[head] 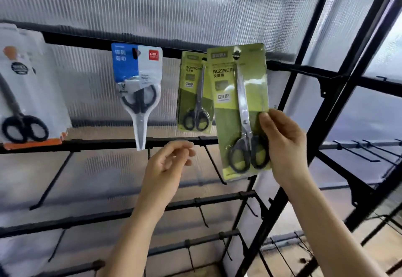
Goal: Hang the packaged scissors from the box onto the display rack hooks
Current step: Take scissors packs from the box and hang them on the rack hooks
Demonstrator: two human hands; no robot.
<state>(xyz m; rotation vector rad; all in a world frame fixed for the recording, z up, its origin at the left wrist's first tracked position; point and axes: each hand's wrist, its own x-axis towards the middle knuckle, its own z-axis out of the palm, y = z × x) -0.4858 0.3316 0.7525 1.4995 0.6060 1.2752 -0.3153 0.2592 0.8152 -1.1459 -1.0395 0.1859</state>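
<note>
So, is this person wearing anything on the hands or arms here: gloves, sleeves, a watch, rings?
Nothing worn shows. The left hand and right hand are bare, with no gloves and no rings that can be made out. The left forearm and right forearm are uncovered to the frame's bottom edge: no sleeves, watch or bracelet in view.

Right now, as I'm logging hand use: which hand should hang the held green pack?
Right. The right hand grips the pack, up at the top bar; the left hand is empty, lower.
</note>
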